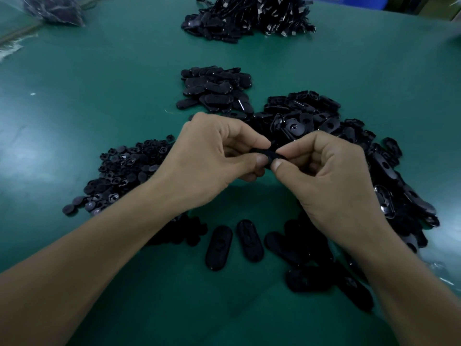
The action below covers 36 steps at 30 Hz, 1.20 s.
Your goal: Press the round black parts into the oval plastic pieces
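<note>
Both hands meet above the middle of the green table (99,83). My left hand (212,161) and my right hand (321,171) each pinch an end of one black oval plastic piece (270,156) between thumb and fingers. Most of that piece is hidden by my fingertips, and I cannot tell whether a round part sits in it. A heap of round black parts (122,171) lies to the left of my left hand. A large heap of oval pieces (324,121) spreads behind and to the right of my right hand.
Two single oval pieces (234,243) lie between my forearms, with more oval pieces (311,258) under my right forearm. A tidy pile of oval pieces (214,91) lies behind my hands. Farther back sits a big pile of black parts (249,18); a plastic bag (55,8) lies far left.
</note>
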Tool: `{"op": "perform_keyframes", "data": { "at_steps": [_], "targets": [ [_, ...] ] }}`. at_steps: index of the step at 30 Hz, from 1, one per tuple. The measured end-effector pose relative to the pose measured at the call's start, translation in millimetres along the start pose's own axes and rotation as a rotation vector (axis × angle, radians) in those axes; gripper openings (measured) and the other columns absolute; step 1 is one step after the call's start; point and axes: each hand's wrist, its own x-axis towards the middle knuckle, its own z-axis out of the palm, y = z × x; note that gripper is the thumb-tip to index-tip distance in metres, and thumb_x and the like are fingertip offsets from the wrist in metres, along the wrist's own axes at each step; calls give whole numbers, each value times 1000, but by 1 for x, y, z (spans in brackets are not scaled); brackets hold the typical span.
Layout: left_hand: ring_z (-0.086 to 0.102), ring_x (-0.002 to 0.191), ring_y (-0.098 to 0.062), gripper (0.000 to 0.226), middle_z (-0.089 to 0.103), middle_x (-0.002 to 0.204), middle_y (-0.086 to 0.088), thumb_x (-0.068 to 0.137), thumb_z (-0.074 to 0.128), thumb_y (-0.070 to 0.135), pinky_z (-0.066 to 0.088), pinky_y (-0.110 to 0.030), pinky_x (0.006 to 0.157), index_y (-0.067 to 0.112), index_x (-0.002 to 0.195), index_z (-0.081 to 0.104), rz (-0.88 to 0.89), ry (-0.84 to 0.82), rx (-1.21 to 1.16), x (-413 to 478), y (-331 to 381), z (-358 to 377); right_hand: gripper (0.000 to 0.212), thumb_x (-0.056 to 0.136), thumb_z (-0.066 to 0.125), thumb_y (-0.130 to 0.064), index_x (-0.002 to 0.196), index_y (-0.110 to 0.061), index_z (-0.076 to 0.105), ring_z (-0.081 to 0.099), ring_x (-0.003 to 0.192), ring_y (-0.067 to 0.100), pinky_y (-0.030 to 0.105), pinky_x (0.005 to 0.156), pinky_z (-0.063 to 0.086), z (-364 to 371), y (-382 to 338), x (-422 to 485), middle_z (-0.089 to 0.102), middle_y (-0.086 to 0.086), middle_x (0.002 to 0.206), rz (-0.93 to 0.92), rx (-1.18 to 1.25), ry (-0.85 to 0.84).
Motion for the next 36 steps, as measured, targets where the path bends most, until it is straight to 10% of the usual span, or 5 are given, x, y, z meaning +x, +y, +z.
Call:
{"op": "perform_keyframes", "data": {
  "at_steps": [25, 36],
  "targets": [
    [73, 64, -8, 14, 75, 70, 5, 88, 74, 8, 61, -24, 67, 21, 88, 70, 34, 191, 246, 9, -4, -13, 25, 91, 71, -13, 115, -20, 72, 66, 86, -6, 6, 71, 49, 9, -2, -10, 68, -21, 91, -168, -207, 77],
    [72, 61, -11, 21, 71, 64, 2, 90, 69, 5, 60, -22, 67, 24, 82, 70, -73, 557, 282, 89, -23, -59, 11, 89, 68, -7, 87, -18, 69, 58, 70, 11, 23, 60, 48, 9, 1, -10, 59, -14, 72, -223, -356, 116]
  ]
}}
